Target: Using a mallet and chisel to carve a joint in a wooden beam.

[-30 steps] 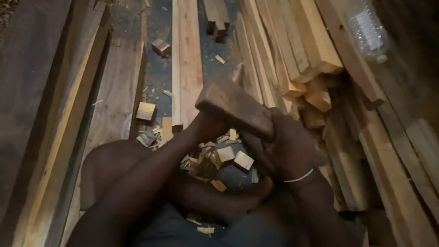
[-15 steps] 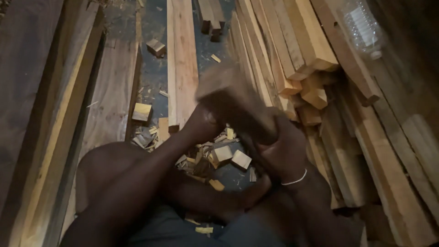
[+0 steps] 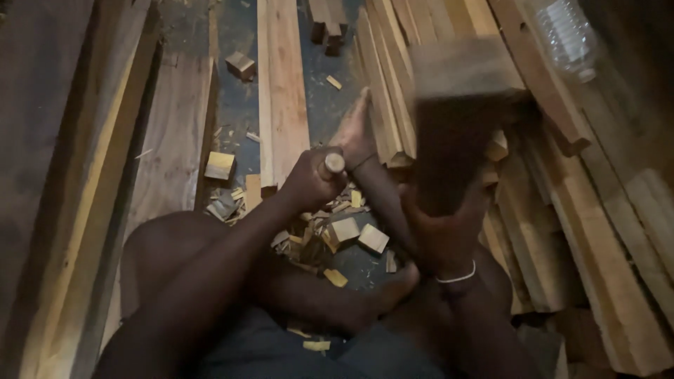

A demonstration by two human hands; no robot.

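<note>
My left hand (image 3: pixel 307 184) is closed around a round wooden tool handle (image 3: pixel 333 163), held upright over a pile of small wood chips and offcuts (image 3: pixel 351 231); the tool's lower end is hidden. My right hand (image 3: pixel 444 235), with a thin bracelet at the wrist, grips a heavy dark wooden block (image 3: pixel 456 119), raised and motion-blurred, above and to the right of the handle. I sit on the floor with my legs folded. One bare foot (image 3: pixel 357 130) rests against the timber beyond my left hand, the other foot (image 3: pixel 394 284) lies below the chips.
A long pale plank (image 3: pixel 282 91) runs up the middle of the floor. Stacked planks (image 3: pixel 597 231) fill the right side, with a clear plastic bottle (image 3: pixel 567 35) on top. Wide boards (image 3: pixel 84 175) lie on the left. Small blocks (image 3: pixel 220 165) sit on the floor.
The dark wooden block was low over my left hand and the handle; my right hand has lifted it up and to the right, uncovering the handle's top. My left hand has stayed put.
</note>
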